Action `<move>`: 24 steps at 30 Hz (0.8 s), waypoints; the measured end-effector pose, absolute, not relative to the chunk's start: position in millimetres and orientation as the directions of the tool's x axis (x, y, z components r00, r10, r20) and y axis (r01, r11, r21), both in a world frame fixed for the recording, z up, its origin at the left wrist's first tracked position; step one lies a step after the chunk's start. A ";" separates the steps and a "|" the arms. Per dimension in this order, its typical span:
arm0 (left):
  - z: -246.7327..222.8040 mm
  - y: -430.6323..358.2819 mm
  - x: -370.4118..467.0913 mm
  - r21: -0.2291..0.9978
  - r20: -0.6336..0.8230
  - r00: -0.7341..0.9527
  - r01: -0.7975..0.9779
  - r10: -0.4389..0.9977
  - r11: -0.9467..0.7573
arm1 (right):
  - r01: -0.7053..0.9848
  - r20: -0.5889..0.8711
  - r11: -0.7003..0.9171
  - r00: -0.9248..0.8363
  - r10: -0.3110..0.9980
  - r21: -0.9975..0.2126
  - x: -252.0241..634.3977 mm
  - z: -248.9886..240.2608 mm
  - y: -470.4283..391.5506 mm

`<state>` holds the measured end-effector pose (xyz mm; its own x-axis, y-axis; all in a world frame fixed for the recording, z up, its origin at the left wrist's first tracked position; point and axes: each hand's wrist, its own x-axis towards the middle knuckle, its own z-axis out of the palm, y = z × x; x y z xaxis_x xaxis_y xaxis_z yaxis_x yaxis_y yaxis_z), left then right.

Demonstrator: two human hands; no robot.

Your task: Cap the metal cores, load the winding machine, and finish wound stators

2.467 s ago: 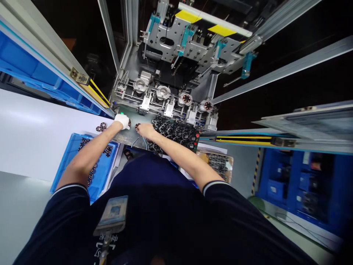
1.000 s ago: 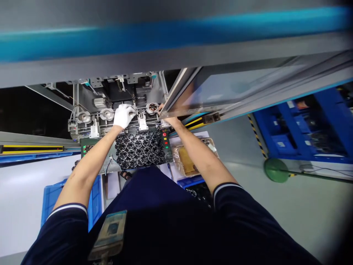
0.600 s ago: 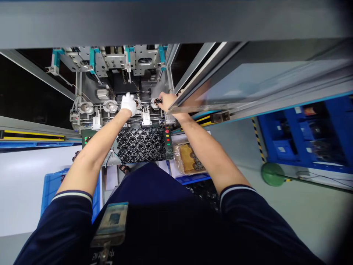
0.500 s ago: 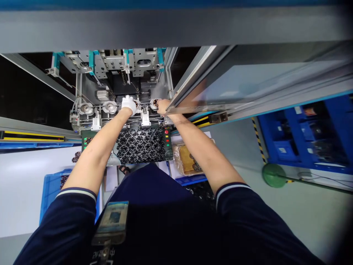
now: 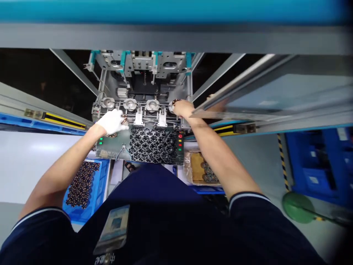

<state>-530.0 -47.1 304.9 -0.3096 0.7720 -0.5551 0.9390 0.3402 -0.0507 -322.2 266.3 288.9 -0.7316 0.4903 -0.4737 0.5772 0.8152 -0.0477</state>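
My left hand, in a white glove, is above the left part of the dark green machine panel. Its closed fingers hold a small copper-coloured round part. My bare right hand reaches to the rightmost round metal fixture. Between its fingers is a dark ring with copper-coloured spots, at the fixture; whether it is seated there I cannot tell. Three more round fixtures stand in the row to the left, among them one in the middle.
Many black rings cover the panel beside coloured buttons. Pliers lie left of them. A blue bin holds dark copper-spotted parts. At right are a bagged box and a clear door panel near my right forearm.
My left hand has left the third fixture and moved left and nearer to me, with a round part in its fingers. My right hand stays at the rightmost fixture. The view has swung left.
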 end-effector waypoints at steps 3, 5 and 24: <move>274.5 -137.2 -532.8 -0.069 -0.686 -0.373 0.888 0.624 0.455 | 0.493 -0.529 0.863 -0.764 0.370 -0.108 -322.4 301.5 210.8; 244.3 -178.4 -532.4 -0.075 -0.760 -0.391 0.846 0.519 0.527 | 0.387 -0.521 0.901 -0.819 0.239 -0.195 -325.7 299.8 152.1; 96.3 -256.7 -544.6 0.329 -0.437 -0.601 0.586 0.669 0.741 | 0.527 -0.523 0.809 -0.781 0.341 -0.259 -430.3 117.1 -106.7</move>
<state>-544.6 -256.7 96.3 -0.6006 0.6693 -0.4374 0.5857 0.7407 0.3291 -430.3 -106.7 117.1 -0.7809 0.3410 -0.5234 0.5272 0.8093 -0.2592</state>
